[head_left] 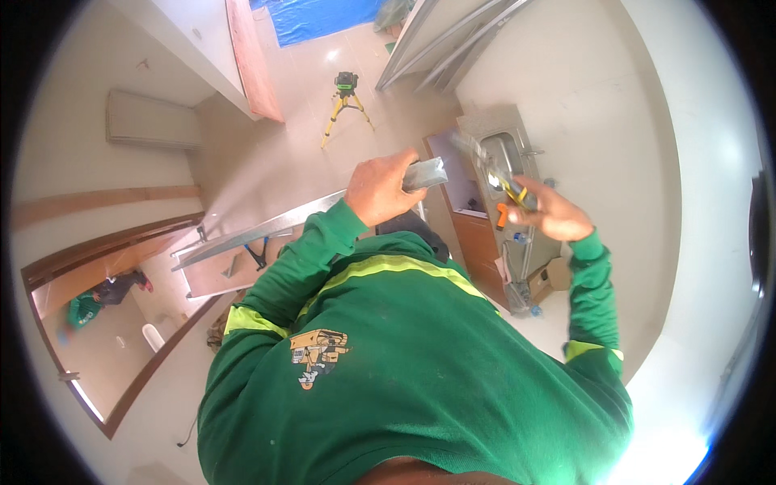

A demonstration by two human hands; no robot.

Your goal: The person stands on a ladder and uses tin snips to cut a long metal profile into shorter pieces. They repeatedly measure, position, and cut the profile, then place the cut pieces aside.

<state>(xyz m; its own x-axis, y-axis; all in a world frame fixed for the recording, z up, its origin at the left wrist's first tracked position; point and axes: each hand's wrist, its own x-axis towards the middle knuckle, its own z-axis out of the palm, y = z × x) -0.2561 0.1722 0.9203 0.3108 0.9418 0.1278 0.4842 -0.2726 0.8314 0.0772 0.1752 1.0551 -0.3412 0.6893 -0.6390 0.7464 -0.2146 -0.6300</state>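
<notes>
My left hand (381, 191) is closed around a long grey metal channel (275, 225) near one end. The cut-looking end sticks out past my fingers toward the right. The rest runs back to the left behind my forearm. In my right hand (558, 212) is a tool with a yellow-and-black handle (517, 192). Its metal end points up and left and is smeared by motion, so its exact kind cannot be made out. The tool is apart from the channel. An orange object (502, 215) shows just left of my right hand; whether I touch it is unclear.
Ahead stands a green laser level on a yellow tripod (343, 105). A counter with a steel sink (505, 153) lies to the right, with a cardboard box (550, 279) nearer. Metal profiles (461, 40) lean at the far wall. A person in green (85, 309) is beyond the left opening.
</notes>
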